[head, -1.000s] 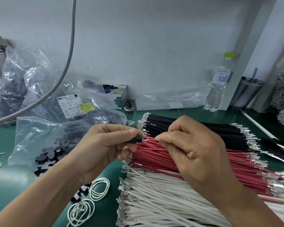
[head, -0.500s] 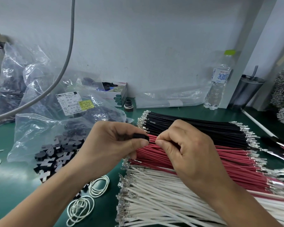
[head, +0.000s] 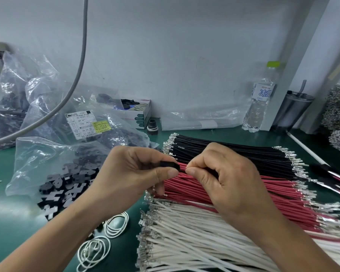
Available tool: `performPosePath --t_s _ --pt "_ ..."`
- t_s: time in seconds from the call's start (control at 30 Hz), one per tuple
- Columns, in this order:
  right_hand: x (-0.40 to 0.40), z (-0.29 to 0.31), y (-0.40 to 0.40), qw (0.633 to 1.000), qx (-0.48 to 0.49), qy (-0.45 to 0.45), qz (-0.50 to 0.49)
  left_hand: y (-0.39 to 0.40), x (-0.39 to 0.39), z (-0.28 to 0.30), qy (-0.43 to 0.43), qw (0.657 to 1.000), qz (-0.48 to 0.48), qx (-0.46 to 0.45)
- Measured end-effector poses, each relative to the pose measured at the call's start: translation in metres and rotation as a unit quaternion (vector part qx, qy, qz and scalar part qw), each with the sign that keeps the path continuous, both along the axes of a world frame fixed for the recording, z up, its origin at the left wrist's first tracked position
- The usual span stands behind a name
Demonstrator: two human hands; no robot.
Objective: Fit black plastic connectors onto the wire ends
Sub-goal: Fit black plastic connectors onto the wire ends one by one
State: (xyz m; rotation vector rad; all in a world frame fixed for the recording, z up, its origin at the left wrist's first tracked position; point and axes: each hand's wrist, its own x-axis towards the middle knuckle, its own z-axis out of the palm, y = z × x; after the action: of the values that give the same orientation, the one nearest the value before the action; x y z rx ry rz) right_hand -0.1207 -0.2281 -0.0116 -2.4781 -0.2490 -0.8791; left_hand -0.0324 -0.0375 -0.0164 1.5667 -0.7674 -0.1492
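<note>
Nearest me, at the front edge of the bench, lie the white wires, their metal ends pointing left, with loose white loops just beside them. Behind these lie the red wires, and my two hands meet above that pile. My left hand pinches a black connector between thumb and forefinger; a second ago the thumb lay over it, and now it sits under it, so the connector's top shows. My right hand pinches a wire at the connector's right end, its fingertips almost touching my left thumb, where earlier a small gap showed between them. Which colour of wire I hold I cannot tell. To the left, loose connectors spill from a clear bag. Behind my hands lie the black wires. Along the back edge stand a labelled bag, a small box, a water bottle and a steel tumbler.
</note>
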Motion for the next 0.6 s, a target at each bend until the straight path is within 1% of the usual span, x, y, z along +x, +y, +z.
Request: performPosePath --t_s 0.07,0.13,0.17,0.23,0.27,0.3,0.4,0.5,0.6 --pt "-0.003 0.008 -0.001 0.996 -0.076 -0.030 -0.046 0.001 0.003 -0.001 -0.001 1.000 0.011 -0.004" --pt "-0.007 0.011 0.002 0.989 -0.126 -0.044 -0.060 0.001 0.007 -0.003 -0.003 1.000 0.029 -0.002" --pt "-0.009 0.012 0.005 0.991 -0.127 -0.022 -0.047 0.002 0.008 -0.004 -0.005 0.999 0.037 -0.003" --pt "-0.012 0.010 0.011 0.988 -0.129 0.085 -0.025 0.001 0.010 -0.006 -0.001 0.999 0.043 -0.013" --pt "-0.013 0.008 0.014 0.981 -0.131 0.145 -0.019 0.001 0.011 -0.007 0.000 0.999 0.044 -0.013" --pt "-0.013 0.004 0.015 0.976 -0.126 0.179 -0.008 0.000 0.012 -0.008 -0.001 0.999 0.046 -0.007" --pt "-0.011 0.001 0.016 0.969 -0.090 0.229 0.009 0.001 0.015 -0.012 -0.006 0.999 0.053 0.009" --pt "-0.007 -0.001 0.014 0.964 -0.063 0.259 0.013 0.003 0.017 -0.013 -0.003 0.998 0.063 0.008" --pt "-0.008 -0.003 0.014 0.961 -0.059 0.270 0.021 0.004 0.018 -0.014 0.002 0.997 0.072 0.010"
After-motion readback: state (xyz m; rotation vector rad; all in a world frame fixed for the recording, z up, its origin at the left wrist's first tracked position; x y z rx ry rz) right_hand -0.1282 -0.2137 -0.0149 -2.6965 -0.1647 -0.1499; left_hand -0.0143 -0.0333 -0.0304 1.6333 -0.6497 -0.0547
